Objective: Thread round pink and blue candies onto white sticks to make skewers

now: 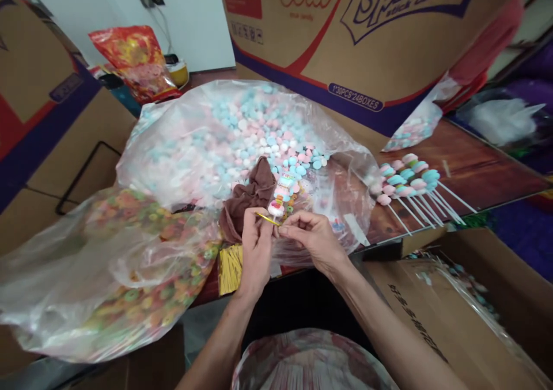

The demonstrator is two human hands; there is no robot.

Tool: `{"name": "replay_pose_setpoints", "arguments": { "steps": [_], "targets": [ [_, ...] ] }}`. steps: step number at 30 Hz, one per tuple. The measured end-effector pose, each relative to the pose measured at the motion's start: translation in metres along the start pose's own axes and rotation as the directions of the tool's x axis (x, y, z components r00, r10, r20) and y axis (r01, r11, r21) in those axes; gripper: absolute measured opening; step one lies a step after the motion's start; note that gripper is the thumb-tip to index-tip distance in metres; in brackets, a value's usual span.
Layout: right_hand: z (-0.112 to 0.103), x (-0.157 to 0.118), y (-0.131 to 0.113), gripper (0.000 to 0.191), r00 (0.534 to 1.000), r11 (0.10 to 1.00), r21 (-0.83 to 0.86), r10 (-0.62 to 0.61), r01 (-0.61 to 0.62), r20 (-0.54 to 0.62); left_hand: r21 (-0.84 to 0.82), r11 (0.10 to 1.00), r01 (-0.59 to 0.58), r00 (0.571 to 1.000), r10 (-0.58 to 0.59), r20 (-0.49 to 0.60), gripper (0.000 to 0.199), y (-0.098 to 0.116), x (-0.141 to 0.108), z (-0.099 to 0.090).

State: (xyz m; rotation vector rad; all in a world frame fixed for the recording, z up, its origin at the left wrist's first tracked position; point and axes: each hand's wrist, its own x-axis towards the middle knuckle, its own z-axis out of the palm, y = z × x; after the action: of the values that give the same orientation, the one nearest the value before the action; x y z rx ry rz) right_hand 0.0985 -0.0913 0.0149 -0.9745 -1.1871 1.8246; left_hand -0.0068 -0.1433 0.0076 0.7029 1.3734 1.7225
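A wrapped candy stick [280, 195] with pink, blue and white pieces stands upright between my hands. My left hand [256, 249] is closed round its lower end, and a gold twist tie [266, 219] crosses there at the fingertips. My right hand [311, 237] is pinched near the right end of the tie, just beside the left fingers. Behind my left hand lies a crumpled brown cloth [248, 200]. A bundle of gold ties [230, 269] sits at the table edge, left of that hand.
Behind is a big clear bag [203, 142] of pastel candies; at left, a bag of colourful rings [142, 275]. Several candy sticks [408, 177] lie at right. Large cartons [311, 44] stand at the back and left, and an open box [423, 303] sits below right.
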Motion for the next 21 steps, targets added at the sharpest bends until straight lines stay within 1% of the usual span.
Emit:
{"name": "replay_pose_setpoints", "arguments": {
  "steps": [4,6,8,10,13,16,18,20,21],
  "targets": [
    [-0.003,0.001,-0.002,0.026,0.998,0.988,0.145,0.059,-0.061,0.022,0.065,0.996,-0.063,0.993,0.057,0.099,0.015,-0.005,0.0,0.001],
    [-0.005,0.001,-0.003,0.028,0.999,0.979,0.195,0.051,-0.053,0.016,0.077,0.993,-0.091,0.986,0.079,0.149,0.015,-0.006,-0.001,0.0],
    [-0.005,0.001,-0.003,0.029,0.999,0.979,0.203,0.039,-0.035,-0.016,0.09,0.99,-0.112,0.979,0.094,0.179,0.016,-0.006,-0.002,0.0],
    [-0.003,0.001,-0.002,0.03,0.998,0.983,0.18,0.037,-0.027,-0.053,0.082,0.99,-0.116,0.979,0.1,0.179,0.016,-0.004,-0.002,0.002],
    [0.0,0.0,0.0,0.029,0.998,0.992,0.128,0.003,0.005,-0.066,0.007,0.997,-0.074,0.99,0.073,0.124,0.02,-0.002,-0.001,0.004],
    [0.001,-0.001,0.004,0.025,0.999,0.996,0.072,-0.048,0.05,-0.023,-0.074,0.997,0.015,0.996,-0.008,0.089,0.028,-0.001,0.001,0.005],
    [-0.001,-0.002,0.008,0.023,0.998,0.996,0.064,-0.06,0.06,0.005,-0.14,0.983,0.119,0.988,-0.103,0.114,0.033,0.003,0.002,0.005],
    [-0.006,-0.002,0.009,0.023,0.996,0.994,0.088,-0.072,0.068,0.044,-0.234,0.933,0.275,0.954,-0.236,0.184,0.034,0.008,0.003,0.003],
    [-0.008,-0.001,0.009,0.024,0.994,0.992,0.097,-0.086,0.079,0.074,-0.275,0.89,0.364,0.923,-0.304,0.237,0.034,0.011,0.004,0.002]
  ]
}}
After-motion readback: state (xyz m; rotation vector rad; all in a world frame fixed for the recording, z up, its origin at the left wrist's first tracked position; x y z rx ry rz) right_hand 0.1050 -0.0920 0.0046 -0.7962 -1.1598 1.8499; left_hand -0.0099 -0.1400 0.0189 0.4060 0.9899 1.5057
